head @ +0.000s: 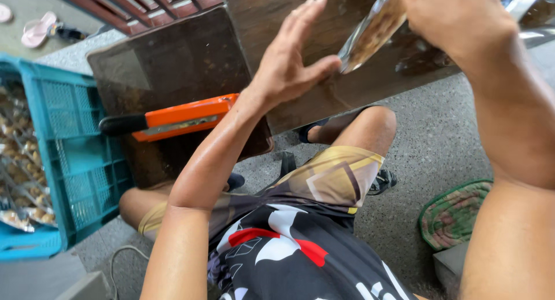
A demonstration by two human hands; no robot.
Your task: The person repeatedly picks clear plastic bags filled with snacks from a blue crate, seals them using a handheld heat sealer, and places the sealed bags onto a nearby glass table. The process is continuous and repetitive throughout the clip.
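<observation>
Far left: a teal plastic crate on the ground, filled with clear packets of brownish snack pieces. Pink sandals lie on the floor beyond it, top left.

Next right: a low dark wooden board, with an orange sealing tool with a black handle resting on it, handle end towards the crate.

Centre: left hand raised, palm flat and upright. Its fingers are straight and pressed together, and the thumb touches the lower end of a clear packet with brown contents. The packet is held up in the air over a second dark wooden tabletop, tilted, top end higher and to the right.

Right: right hand closed over the packet's upper end; how its fingers lie cannot be told, since the back of the hand hides them.

Lower frame: person's bent knees, patterned shorts, grey concrete floor. A green-edged woven mat lies at right.
</observation>
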